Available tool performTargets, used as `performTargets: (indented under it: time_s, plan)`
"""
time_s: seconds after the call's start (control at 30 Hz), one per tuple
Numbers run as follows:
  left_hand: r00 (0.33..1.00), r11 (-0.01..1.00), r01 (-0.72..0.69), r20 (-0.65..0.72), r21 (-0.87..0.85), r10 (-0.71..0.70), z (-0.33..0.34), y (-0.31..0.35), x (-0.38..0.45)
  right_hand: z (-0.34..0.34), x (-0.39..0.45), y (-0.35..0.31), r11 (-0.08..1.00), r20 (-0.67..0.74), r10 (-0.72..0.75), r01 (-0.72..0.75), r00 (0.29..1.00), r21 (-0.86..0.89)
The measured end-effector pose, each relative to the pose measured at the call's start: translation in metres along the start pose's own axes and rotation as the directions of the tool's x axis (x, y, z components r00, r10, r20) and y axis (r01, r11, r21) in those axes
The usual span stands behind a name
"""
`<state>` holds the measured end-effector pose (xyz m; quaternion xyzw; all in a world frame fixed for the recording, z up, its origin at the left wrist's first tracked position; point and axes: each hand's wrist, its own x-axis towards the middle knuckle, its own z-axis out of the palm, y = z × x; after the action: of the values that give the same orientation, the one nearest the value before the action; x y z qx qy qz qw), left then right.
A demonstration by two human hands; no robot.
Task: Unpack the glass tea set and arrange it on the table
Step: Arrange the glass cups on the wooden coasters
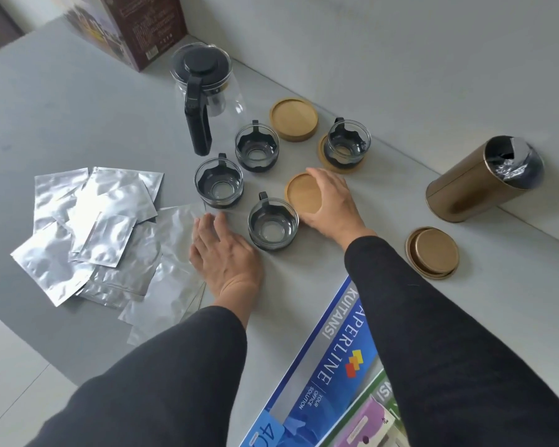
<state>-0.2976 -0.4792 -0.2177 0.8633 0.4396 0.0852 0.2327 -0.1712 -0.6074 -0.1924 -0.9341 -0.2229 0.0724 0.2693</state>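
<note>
Teapot (204,91) of glass with black lid and handle, upright on grey table (78,124); other places given from it. Nearer: four glass cups, one (347,144) on a wooden coaster. Nearer, to its right: right hand (331,204) curled round a coaster (305,193). Nearer still: left hand (225,253) flat, fingers straight, beside nearest cup (273,225), touching foil packets (94,227).

1. Two arms in long black sleeves, plain, without print or markings.
2. Snug knit-like fabric, softly creased along the forearms.
3. Cuffs ending at the wrists.
4. Left hand (223,253) and right hand (331,204) bare: no gloves, rings, watch.
</note>
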Motion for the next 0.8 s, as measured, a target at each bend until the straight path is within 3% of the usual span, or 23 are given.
performTargets:
  time_s: [0.1, 0.27, 0.53, 0.8]
  plan:
    - [1.0, 1.0, 0.006, 0.008, 0.001, -0.006, 0.0, 0.0, 0.0, -0.001, -0.009, 0.003, 0.999, -0.005, 0.022, -0.022, 1.0, 0.047]
    - [1.0, 1.0, 0.013, 0.018, -0.009, -0.012, -0.001, 0.001, -0.001, 0.007, -0.053, -0.013, 0.993, -0.29, -0.021, 0.052, 0.957, 0.103]
    - [0.999, 1.0, -0.006, 0.052, 0.015, 0.005, -0.002, -0.002, 0.0, 0.04, -0.074, -0.052, 0.979, -0.307, -0.033, 0.092, 0.951, 0.182]
    - [0.997, 0.998, -0.035, 0.07, 0.06, 0.031, -0.002, -0.003, 0.001, 0.057, -0.067, -0.071, 0.947, -0.309, 0.113, -0.008, 0.944, 0.322]
